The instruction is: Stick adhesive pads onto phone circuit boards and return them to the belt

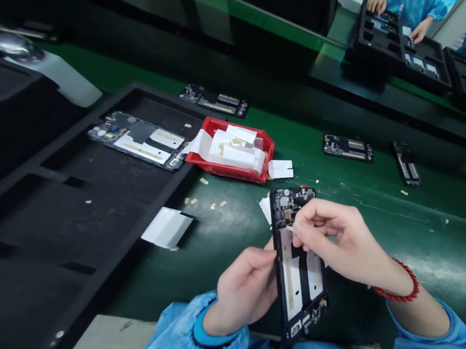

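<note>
Your left hand (247, 282) held the open phone (307, 278) by its long side. Your thumb pressed on the edge, and the other fingers were mostly hidden behind it. The phone was up off the green table (205, 278), close to your tummy, and it leaned, with the inside parts showing. Your right hand (339, 238) was over the top half of the phone. Its thumb and pointing finger were pinched together on a thin white bit (288, 228), and the other fingers were curled in. You wore a red bead bracelet (405, 283) on that arm.

Past the phone, to the left, sat a red bin (224, 171) full of white strips (236, 154). Small tan bits (212, 206) lay in front of it, near a bent white paper (167, 227). On your left was a big black tray (113, 189) with another phone (137, 138) at its far end. Three more open phones lay farther back on the table. Up at the far right, other people's hands (421, 30) were busy over black trays (432, 65).
</note>
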`<move>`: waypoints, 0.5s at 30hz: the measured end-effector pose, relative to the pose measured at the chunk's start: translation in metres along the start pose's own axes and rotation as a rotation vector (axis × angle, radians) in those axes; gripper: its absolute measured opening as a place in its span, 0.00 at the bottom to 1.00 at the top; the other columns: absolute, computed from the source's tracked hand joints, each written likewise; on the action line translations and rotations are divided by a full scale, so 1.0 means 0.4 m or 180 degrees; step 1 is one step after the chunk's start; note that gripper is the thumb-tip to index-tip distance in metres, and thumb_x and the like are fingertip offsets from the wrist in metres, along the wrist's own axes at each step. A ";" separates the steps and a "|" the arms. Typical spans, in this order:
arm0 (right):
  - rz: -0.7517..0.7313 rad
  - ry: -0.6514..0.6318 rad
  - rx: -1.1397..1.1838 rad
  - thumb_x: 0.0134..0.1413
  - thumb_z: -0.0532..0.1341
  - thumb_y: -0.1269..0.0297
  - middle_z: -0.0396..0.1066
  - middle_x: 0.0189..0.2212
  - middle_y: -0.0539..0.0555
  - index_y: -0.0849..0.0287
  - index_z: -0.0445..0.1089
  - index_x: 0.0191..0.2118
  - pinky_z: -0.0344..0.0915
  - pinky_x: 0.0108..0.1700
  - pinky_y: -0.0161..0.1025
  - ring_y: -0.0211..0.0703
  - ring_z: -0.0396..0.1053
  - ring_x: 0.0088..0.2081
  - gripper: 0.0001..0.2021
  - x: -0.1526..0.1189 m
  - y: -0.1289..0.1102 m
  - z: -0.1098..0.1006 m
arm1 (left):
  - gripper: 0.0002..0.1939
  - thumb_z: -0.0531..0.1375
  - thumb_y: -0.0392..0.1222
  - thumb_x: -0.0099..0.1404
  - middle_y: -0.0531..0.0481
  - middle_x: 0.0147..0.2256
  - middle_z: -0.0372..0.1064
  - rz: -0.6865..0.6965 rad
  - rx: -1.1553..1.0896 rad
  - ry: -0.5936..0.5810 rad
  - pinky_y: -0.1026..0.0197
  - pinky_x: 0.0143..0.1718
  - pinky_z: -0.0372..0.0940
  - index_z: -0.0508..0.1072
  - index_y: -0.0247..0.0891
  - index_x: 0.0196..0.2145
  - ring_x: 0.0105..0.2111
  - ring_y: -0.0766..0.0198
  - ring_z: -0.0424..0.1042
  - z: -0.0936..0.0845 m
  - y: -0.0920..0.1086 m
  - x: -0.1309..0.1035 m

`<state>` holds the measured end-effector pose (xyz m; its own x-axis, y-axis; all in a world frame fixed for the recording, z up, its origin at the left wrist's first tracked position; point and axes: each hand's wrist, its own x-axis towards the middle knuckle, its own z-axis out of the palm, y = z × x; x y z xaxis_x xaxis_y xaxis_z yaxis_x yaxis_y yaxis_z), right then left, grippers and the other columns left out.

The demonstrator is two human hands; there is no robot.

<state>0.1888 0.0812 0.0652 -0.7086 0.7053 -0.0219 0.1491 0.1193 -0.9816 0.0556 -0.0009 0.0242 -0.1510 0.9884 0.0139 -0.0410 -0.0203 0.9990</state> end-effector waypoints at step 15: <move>-0.0351 0.0100 0.0054 0.55 0.61 0.79 0.67 0.25 0.46 0.59 0.64 0.27 0.66 0.32 0.31 0.31 0.63 0.28 0.10 -0.028 -0.050 0.010 | 0.29 0.46 0.57 0.74 0.43 0.50 0.77 -0.0180 -0.0660 -0.0815 0.43 0.60 0.70 0.70 0.44 0.62 0.61 0.46 0.70 -0.028 -0.003 -0.016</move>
<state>0.1911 0.0681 0.0845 -0.6980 0.7102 0.0920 0.0597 0.1857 -0.9808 0.0455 -0.0091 0.0222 0.1093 0.9940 -0.0046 -0.2464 0.0316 0.9687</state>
